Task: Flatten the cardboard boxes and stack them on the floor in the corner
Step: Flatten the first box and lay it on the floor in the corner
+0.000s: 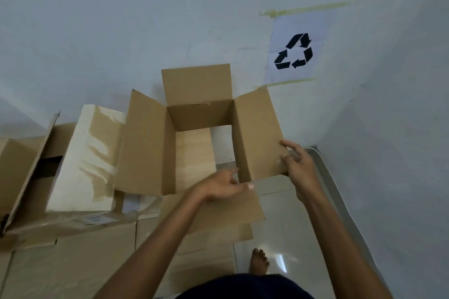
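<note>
An open brown cardboard box (199, 114) is held in the air in front of me, all its flaps spread, and I see the floor through it. My right hand (297, 165) grips the near corner of the box's right flap. My left hand (222, 187) pinches the box's near edge at the right corner, above the near flap. Flattened cardboard (80, 257) lies on the floor at the lower left.
A pale taped box (82, 160) stands on the flattened sheets at the left, with another open box (21, 170) at the far left. A recycling sign (295, 51) is taped on the wall. The wall corner (313, 147) is at the right. My bare foot (259, 261) stands on the tiles.
</note>
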